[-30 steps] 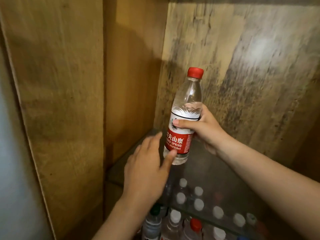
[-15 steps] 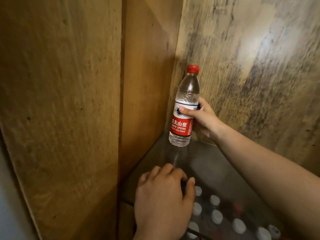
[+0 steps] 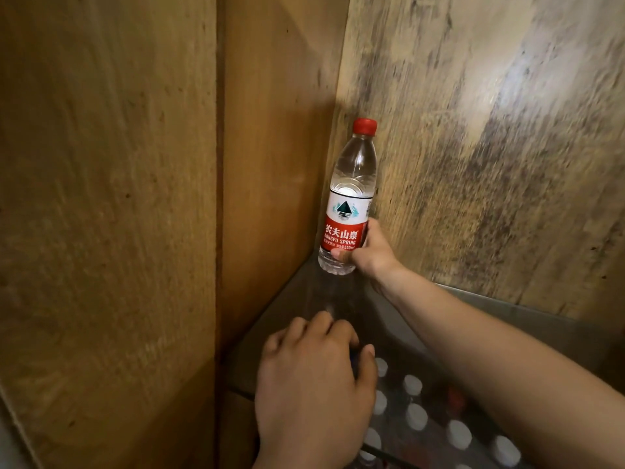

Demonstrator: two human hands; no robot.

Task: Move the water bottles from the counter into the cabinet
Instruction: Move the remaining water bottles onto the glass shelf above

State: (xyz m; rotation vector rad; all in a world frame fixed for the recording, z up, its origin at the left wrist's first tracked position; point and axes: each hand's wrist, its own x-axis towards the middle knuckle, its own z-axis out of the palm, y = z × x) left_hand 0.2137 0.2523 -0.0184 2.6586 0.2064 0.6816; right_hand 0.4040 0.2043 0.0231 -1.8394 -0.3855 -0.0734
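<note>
Placement is what the scene shows: a water bottle (image 3: 348, 198) with a red cap and red label is held upright at the back left corner of a glass shelf (image 3: 507, 319), where the cabinet's side wall (image 3: 277, 164) meets the mottled back panel (image 3: 490, 147). Its base appears to be on the shelf or just above it; contact cannot be confirmed through the glass and its reflection. The bottle is grasped low down by the right hand (image 3: 368, 252), thumb across the front below the label and fingers wrapped behind, a hold that probably keeps the bottle vertical while it is set down and tucked tight into the corner, so that the rest of the shelf is left for more bottles. The left hand (image 3: 314, 384) is laid on the front part of the shelf, nearer the camera than the bottle, with fingers curled; something dark seems to lie under them, but whether anything is gripped cannot be told. Beneath the shelf, many bottle caps (image 3: 416, 416), mostly white, are seen through the glass, which suggests a lower level is already stocked.
</note>
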